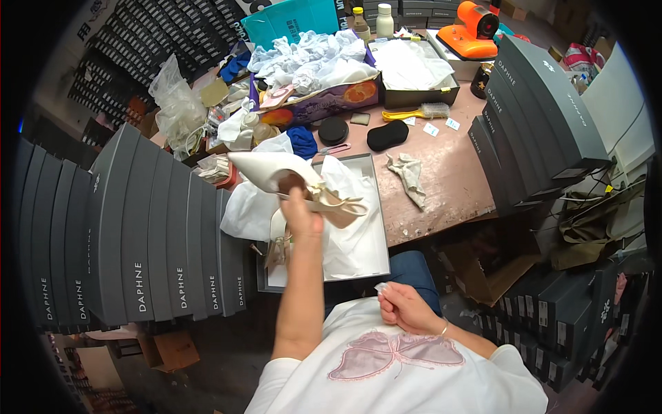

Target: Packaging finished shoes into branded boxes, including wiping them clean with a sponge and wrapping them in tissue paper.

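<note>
Nearest you, your right hand sits low against your white shirt, fingers pinched shut on a small scrap of pale paper or film; what it is exactly is too small to tell. Your left hand is raised over the open grey shoe box lined with white tissue paper, closed around the heel end of a cream pointed-toe slingback shoe, whose toe points left. A second cream shoe lies in the box below it. You look to be at the checking stage, with one shoe lifted for inspection. Judging from this, the next move calls for a steady left grip and for bringing the right hand up to the shoe.
</note>
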The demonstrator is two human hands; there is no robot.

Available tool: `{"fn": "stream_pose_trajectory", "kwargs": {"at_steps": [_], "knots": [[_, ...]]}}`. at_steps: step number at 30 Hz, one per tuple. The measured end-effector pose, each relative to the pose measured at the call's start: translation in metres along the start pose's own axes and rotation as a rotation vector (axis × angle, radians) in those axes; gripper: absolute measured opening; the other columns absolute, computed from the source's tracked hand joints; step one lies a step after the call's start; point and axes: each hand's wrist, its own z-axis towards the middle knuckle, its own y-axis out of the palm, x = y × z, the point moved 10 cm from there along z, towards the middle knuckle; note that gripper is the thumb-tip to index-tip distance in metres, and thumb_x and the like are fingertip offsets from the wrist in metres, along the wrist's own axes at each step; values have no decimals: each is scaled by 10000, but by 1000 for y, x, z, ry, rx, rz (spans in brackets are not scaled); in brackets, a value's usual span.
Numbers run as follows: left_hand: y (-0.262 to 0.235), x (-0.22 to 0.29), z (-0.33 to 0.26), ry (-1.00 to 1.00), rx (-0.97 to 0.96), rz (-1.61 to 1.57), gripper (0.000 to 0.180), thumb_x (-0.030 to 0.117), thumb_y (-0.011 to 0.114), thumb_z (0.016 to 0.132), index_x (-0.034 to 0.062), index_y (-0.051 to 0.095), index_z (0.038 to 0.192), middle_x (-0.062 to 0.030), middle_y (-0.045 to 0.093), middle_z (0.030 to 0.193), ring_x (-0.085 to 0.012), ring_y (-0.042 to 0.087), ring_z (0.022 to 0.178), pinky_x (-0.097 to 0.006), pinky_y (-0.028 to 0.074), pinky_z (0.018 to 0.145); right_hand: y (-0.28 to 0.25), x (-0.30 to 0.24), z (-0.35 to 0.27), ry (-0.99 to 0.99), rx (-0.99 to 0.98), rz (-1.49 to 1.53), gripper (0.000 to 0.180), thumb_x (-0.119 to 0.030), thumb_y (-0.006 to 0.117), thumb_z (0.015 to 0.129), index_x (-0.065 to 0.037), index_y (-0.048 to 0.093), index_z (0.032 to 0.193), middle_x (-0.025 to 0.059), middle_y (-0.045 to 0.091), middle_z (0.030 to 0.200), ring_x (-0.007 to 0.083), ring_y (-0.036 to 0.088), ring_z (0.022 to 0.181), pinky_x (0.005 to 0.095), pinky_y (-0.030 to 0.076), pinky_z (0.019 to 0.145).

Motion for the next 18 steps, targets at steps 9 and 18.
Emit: {"fn": "stream_pose_trajectory", "kwargs": {"at_steps": [9, 18], "knots": [[8, -6, -24, -258, -68, -158, 333, 266, 553, 951, 50, 537, 1204, -88, 619, 1129, -270, 610, 1031, -480, 506, 902, -342, -175, -168, 199, 1497, -1590, 871, -98, 675, 779, -79, 168, 1487, 297, 161, 1501, 447, 330, 1333, 434, 391, 1045], [26, -21, -81, -369, -47, -261, 387, 315, 546, 959, 53, 505, 1241, -74, 586, 1165, -233, 560, 1096, -415, 431, 999, -8, -145, -11, -713, 121, -1246, 1029, -199, 852, 695, -17, 217, 1483, 169, 385, 1445, 265, 502, 1226, 383, 450, 980]]}}
